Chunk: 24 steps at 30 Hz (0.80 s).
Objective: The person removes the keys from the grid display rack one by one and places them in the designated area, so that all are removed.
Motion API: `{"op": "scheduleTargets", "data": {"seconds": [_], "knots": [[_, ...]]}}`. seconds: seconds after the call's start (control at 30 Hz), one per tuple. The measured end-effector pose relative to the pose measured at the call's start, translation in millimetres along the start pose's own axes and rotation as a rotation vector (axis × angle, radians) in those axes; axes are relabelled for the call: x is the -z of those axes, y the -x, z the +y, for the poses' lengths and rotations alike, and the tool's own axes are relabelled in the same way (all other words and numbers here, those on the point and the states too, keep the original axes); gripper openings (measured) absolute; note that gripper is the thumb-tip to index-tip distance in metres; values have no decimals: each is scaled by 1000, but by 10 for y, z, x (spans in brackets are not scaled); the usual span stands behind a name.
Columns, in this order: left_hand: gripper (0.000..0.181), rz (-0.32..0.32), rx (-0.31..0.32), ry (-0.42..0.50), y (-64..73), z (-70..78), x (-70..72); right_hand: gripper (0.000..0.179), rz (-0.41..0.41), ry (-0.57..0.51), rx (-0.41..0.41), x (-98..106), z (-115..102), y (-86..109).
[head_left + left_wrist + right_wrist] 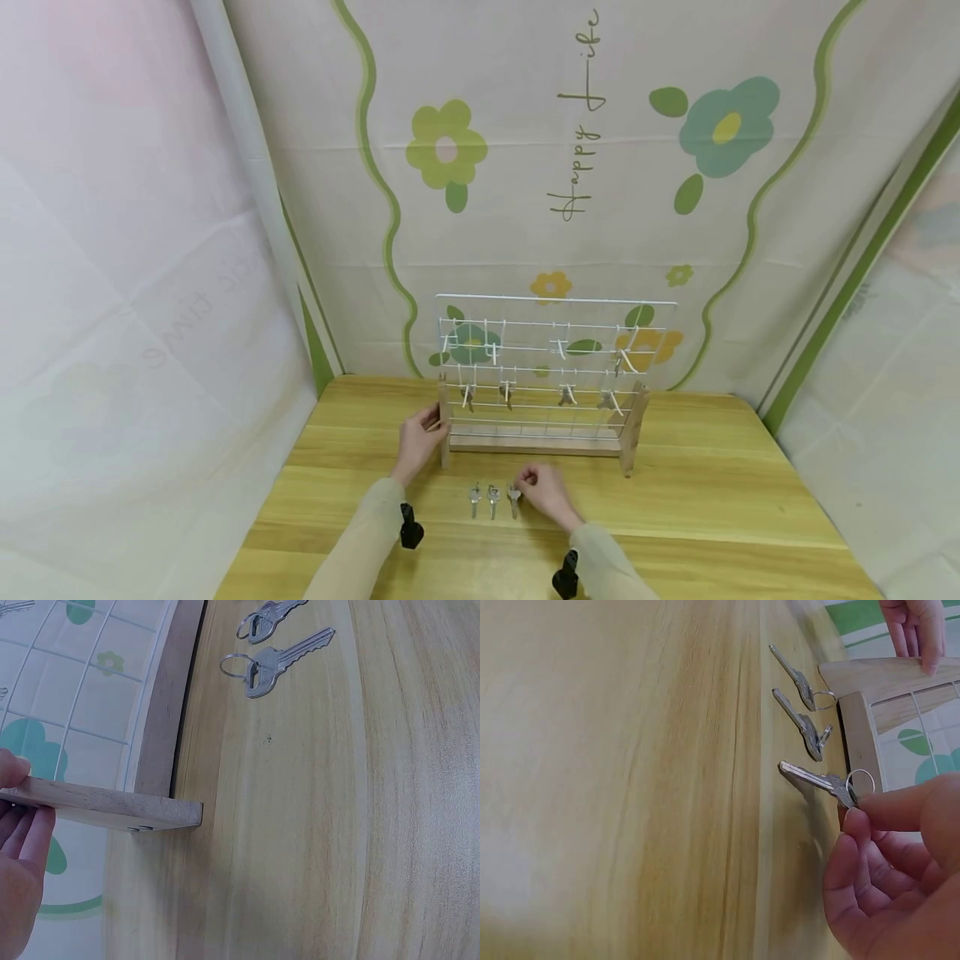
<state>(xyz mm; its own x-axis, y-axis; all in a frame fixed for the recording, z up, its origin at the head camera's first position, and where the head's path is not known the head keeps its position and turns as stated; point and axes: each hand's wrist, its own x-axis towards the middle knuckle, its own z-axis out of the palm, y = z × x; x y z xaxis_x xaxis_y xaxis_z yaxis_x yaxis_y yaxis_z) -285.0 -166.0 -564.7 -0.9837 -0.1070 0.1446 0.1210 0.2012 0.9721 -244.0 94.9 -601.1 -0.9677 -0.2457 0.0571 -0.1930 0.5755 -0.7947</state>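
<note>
Your left hand (417,437) is gripping the rack's (551,379) left post, steadying it, while your right hand (545,492) is pinching the rightmost key (819,780) off the desk (675,508) near the rack.

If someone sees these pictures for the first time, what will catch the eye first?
Probably the white wire rack in its wooden frame, standing at the middle of the wooden table with keys hanging on its hooks. The left hand holds its left wooden post. In front of the rack lie three keys in a row; the right hand pinches the rightmost key at its ring.
</note>
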Motion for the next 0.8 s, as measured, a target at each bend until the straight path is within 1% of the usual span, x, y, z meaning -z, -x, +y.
{"op": "scheduleTargets", "data": {"seconds": [0.1, 0.2, 0.27, 0.47, 0.63, 0.7, 0.8], "knots": [[50, -5, 0, 3, -2, -10, -4, 6, 0, 3, 3, -22, 9, 1], [50, -10, -1, 10, 9, 22, 0, 7, 9, 9, 9, -38, 11, 1], [49, -20, -15, 6, 34, 91, 12, 7, 14, 4, 14, -46, 5, 3], [49, -50, -30, 11, 125, 326, 62, 7, 16, -22, 8, -53, -9, 6], [49, -48, -26, 17, 156, 380, 70, 7, 4, -43, -12, -49, -13, 4], [48, -45, -26, 17, 159, 384, 69, 7, -4, -46, -25, -48, -19, 3], [48, -40, -27, 15, 153, 358, 62, 6, -9, -32, -18, -49, -29, 5]]}}
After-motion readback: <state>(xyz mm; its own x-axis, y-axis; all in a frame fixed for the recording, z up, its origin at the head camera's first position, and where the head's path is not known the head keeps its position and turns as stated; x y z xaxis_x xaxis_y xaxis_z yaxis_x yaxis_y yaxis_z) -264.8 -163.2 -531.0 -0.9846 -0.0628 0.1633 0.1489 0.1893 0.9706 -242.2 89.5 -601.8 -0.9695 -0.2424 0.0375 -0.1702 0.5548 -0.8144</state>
